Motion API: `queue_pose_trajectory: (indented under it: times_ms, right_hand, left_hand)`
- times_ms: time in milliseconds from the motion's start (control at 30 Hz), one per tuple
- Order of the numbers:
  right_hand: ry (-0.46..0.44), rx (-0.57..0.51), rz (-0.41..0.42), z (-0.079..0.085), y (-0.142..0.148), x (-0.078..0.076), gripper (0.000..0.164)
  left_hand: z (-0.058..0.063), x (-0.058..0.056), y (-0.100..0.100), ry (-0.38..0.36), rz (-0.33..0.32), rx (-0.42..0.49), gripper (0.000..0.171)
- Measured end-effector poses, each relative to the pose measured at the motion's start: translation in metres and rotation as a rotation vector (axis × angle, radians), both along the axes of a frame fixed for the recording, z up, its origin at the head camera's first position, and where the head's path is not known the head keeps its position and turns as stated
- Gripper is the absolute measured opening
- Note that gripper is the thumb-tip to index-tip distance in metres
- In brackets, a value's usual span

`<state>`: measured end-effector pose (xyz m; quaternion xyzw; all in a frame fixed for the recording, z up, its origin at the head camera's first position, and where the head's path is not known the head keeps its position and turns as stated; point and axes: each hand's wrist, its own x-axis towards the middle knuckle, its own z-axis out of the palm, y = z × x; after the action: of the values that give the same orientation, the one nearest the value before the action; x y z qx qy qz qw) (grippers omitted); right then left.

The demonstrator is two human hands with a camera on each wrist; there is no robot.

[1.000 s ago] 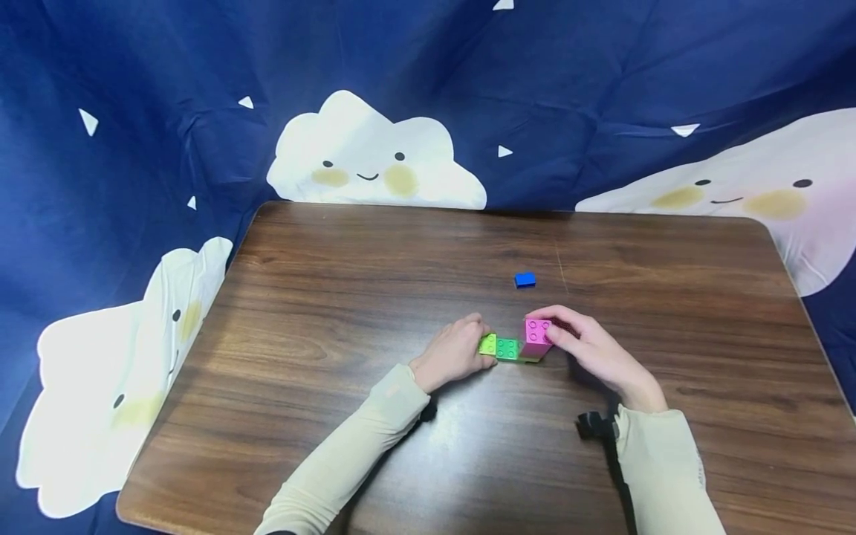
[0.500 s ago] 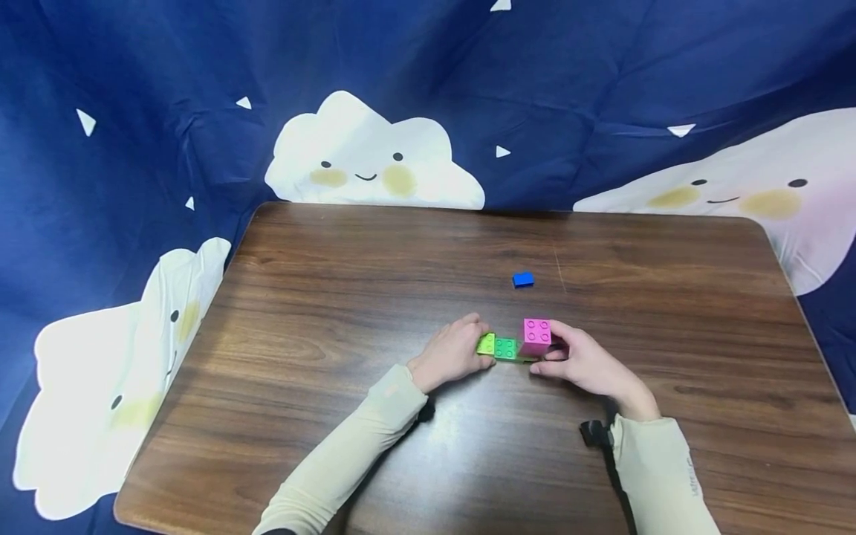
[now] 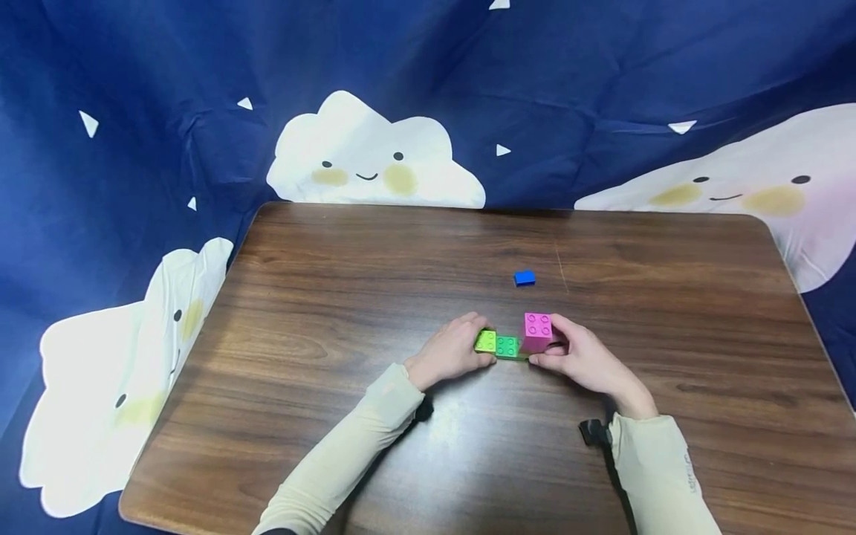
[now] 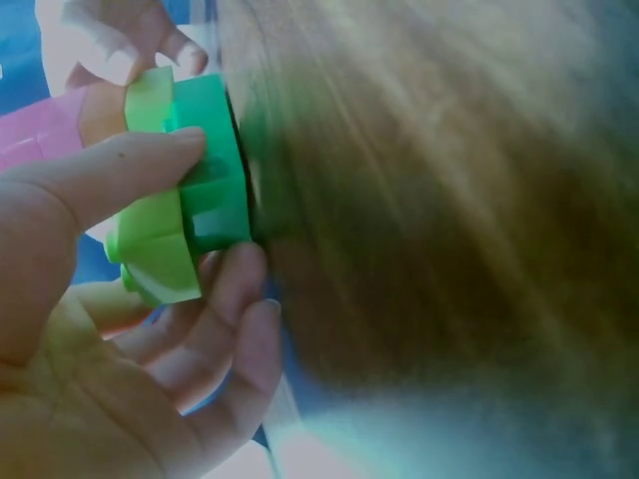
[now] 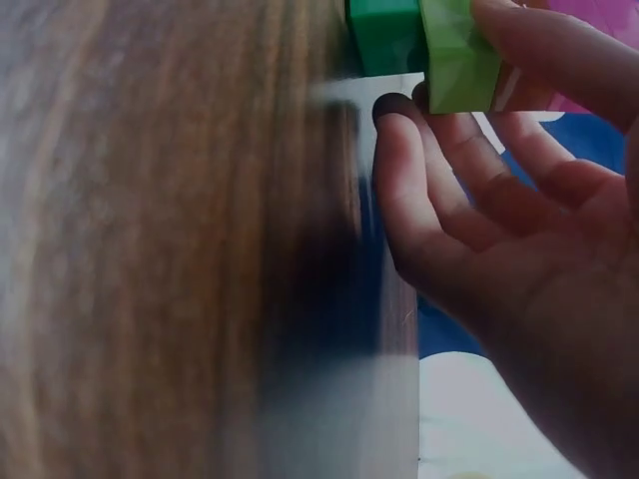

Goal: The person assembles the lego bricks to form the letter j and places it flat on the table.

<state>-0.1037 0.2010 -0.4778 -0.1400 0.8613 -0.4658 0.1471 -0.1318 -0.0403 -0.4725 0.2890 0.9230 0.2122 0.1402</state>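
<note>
A toy brick build stands low on the table, with a lime brick [image 3: 486, 341] at its left end and a green brick [image 3: 507, 347] beside it. At its right end rises a pink brick [image 3: 537, 334], with an orange-brown brick [image 4: 103, 110] and another lime brick [image 5: 459, 65] stacked under it. My left hand [image 3: 451, 351] grips the left end, thumb on the near side and fingers on the far side. My right hand [image 3: 588, 360] pinches the right end below the pink brick, its thumb across the lime brick. A dark green brick [image 5: 387, 38] forms the bottom layer.
A small blue brick [image 3: 524, 279] lies on the wooden table [image 3: 374, 267] beyond the build. Behind the table hangs a dark blue cloth [image 3: 535, 82] with smiling white clouds. A black wrist strap [image 3: 591, 432] shows by the right sleeve.
My right hand has come down from around the top of the pink brick to the bricks beneath it. My left hand keeps its hold, nearly still. The blue brick stays put.
</note>
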Motion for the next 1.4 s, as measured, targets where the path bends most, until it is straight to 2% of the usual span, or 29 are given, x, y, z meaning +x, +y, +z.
queue_pose_trajectory:
  times_ms: [433, 733, 1067, 1233, 1400]
  right_hand:
    - [-0.021, -0.013, -0.065, 0.0015, 0.0007, -0.0027, 0.036]
    - [-0.051, 0.009, -0.090, 0.0002, 0.0029, -0.0082, 0.046]
    - [-0.094, 0.004, -0.103, -0.0028, 0.0033, -0.0096, 0.047]
    - [-0.115, -0.023, -0.101, -0.0025, 0.0044, -0.0081, 0.046]
    - [-0.184, -0.089, -0.112, -0.0024, 0.0042, -0.0072, 0.046]
  left_hand:
    - [-0.0003, -0.0013, -0.0023, -0.026, 0.041, 0.039, 0.044]
    - [0.0011, -0.0019, -0.0023, -0.040, 0.080, 0.052, 0.046]
    - [0.0005, -0.0022, -0.0040, -0.030, 0.064, 0.045, 0.053]
    - [0.0015, -0.0013, -0.0040, -0.037, 0.054, 0.046, 0.059]
    - [0.0018, 0.0008, -0.0036, -0.036, 0.043, 0.036, 0.066]
